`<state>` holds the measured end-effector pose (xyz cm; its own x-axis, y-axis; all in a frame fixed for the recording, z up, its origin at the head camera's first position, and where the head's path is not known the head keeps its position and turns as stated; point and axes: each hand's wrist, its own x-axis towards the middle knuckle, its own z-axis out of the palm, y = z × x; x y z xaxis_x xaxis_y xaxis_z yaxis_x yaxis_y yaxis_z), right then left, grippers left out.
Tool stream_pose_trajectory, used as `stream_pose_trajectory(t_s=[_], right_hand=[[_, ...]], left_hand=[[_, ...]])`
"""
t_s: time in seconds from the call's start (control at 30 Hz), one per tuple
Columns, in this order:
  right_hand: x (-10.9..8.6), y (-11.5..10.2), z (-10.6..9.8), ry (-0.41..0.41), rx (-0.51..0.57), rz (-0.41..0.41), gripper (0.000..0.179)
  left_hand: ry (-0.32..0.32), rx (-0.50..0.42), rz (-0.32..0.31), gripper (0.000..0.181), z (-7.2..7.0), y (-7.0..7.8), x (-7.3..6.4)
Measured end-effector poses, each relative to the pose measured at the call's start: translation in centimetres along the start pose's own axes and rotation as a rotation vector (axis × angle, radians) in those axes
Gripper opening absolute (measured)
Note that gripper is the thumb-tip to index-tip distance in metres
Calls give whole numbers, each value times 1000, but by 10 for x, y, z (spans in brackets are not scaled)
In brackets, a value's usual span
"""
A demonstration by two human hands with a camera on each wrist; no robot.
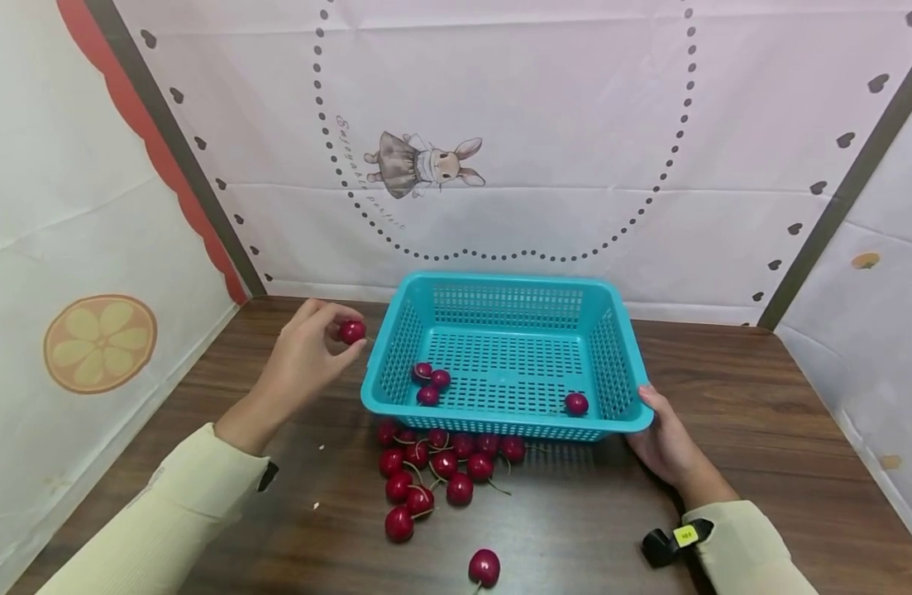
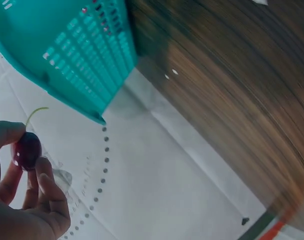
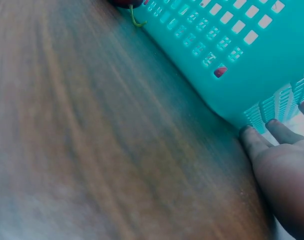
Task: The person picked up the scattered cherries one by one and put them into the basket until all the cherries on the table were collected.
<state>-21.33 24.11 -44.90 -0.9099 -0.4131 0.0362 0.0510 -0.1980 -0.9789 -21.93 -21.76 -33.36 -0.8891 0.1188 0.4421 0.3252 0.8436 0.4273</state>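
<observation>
My left hand (image 1: 303, 351) pinches a dark red cherry (image 1: 352, 331) between thumb and fingers, just left of the basket and apart from it. In the left wrist view, this cherry (image 2: 26, 151) has a thin green stem sticking up past the thumb. My right hand (image 1: 667, 438) grips the right front corner of the turquoise plastic basket (image 1: 503, 426), thumb at the rim. Its fingers (image 3: 279, 132) touch the outside of the wall in the right wrist view. Inside the basket, three cherries (image 1: 428, 397) sit at the left and one cherry (image 1: 576, 404) at the right.
Several stemmed cherries (image 1: 459, 489) lie heaped on the wooden table (image 1: 575, 529) against the basket's front. A lone cherry (image 1: 484, 568) lies nearer the front edge. A printed white cloth (image 1: 545, 124) stands behind the basket, with similar cloth at both sides.
</observation>
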Motion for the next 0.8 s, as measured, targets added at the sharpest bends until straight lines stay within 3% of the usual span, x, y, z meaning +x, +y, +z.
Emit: stream_pose_trajectory(t_s=[0.17,0.5,0.8], right_hand=[[0,2,-1,-12,36,-31,61],[0,3,-3,-23,64,-56,59],[2,3,-2,1,51,-44,54]], left_hand=[[-50,-45,1,36,7,12,4],[-198,-83,128,38,36,38,13],[-281,-75,145,35,57,45,25]])
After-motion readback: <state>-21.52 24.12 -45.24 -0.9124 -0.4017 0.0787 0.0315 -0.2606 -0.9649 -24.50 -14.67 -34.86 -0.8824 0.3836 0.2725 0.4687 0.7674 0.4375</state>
